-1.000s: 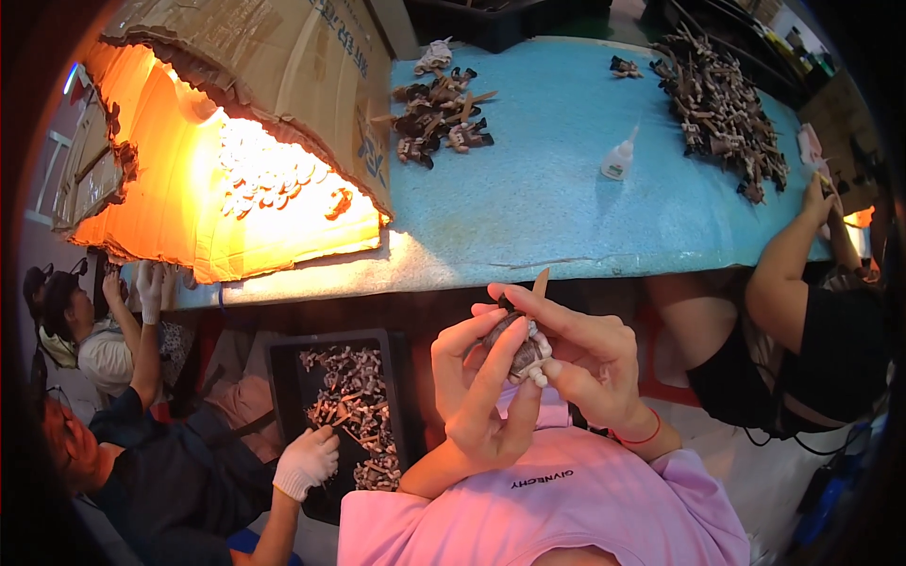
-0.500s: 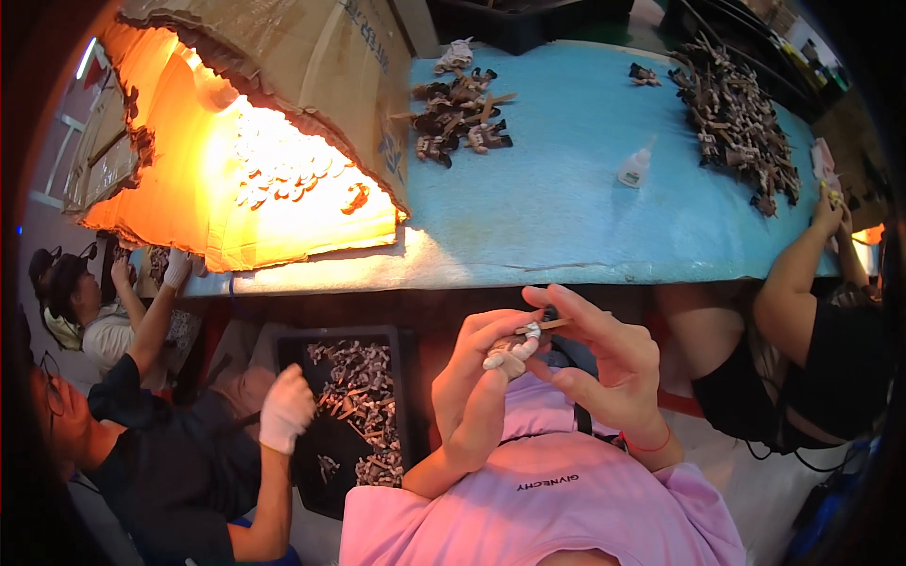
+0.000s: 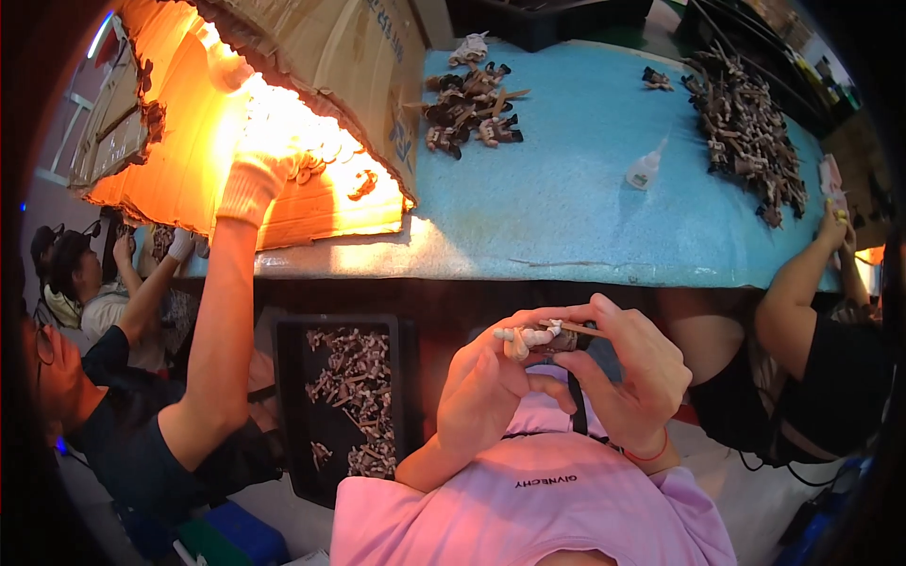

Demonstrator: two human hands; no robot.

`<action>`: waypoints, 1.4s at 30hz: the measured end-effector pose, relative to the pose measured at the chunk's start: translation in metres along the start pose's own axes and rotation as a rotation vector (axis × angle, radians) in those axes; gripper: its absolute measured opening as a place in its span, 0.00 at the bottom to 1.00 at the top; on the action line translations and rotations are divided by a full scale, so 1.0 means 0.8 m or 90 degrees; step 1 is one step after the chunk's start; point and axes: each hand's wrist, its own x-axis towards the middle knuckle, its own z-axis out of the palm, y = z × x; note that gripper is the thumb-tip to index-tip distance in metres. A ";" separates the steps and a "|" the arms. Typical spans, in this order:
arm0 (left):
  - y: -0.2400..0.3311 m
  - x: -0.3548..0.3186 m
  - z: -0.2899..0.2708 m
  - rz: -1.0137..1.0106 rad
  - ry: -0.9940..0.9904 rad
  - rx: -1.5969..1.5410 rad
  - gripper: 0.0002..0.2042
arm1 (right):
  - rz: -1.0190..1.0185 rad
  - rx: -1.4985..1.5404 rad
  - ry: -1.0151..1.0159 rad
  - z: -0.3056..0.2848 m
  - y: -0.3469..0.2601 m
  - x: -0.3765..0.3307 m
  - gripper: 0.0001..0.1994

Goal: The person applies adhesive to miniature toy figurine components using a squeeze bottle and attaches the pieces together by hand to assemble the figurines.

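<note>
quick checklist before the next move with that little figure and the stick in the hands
1. Small pale and dark figure held in both hands: ok, left hand and right hand both grip it.
2. Thin wooden stick lies against the figure: ok, held by the right hand; whether its tip touches cannot tell.
3. Small glue bottle on the blue table: ok, lying there, apart from both hands.
4. Black tray of small parts to the left: ok, nothing covers it.
5. Co-worker's gloved hand is inside the lit cardboard box, away from the figure: ok.
</note>
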 end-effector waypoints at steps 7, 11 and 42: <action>0.003 0.002 -0.012 -0.091 -0.026 -0.068 0.21 | 0.000 -0.008 0.016 0.001 -0.002 -0.006 0.28; 0.001 0.001 -0.011 -0.142 0.002 -0.150 0.20 | 0.008 -0.015 0.022 -0.001 -0.006 -0.004 0.30; -0.007 -0.002 -0.012 0.140 0.046 0.313 0.19 | 0.304 0.341 -0.077 -0.007 0.022 -0.017 0.16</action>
